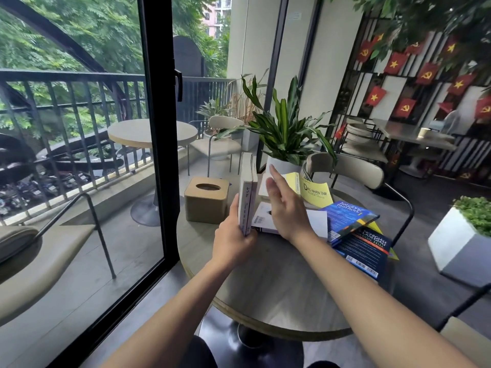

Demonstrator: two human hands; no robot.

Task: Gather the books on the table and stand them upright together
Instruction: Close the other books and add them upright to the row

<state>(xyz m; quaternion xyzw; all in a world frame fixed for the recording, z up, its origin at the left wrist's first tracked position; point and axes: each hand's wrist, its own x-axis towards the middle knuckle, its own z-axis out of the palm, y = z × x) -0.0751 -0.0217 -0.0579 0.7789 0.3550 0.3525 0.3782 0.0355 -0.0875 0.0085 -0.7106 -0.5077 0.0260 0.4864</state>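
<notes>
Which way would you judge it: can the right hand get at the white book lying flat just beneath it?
Probably yes. The right hand hovers open directly above the white book, with nothing between them; the upright books in the left hand stand clear to one side.

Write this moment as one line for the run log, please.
left hand: holds upright books on table | right hand: open, above white book | blue books: lying flat

A black-framed glass door (156,144) opens onto a railed balcony (66,86) with a round table (151,134) — trees beyond. Indoors: dark floor (425,208), potted plants (287,134), beige chairs (345,168) — red flags (396,63) strung on a black partition.
</notes>
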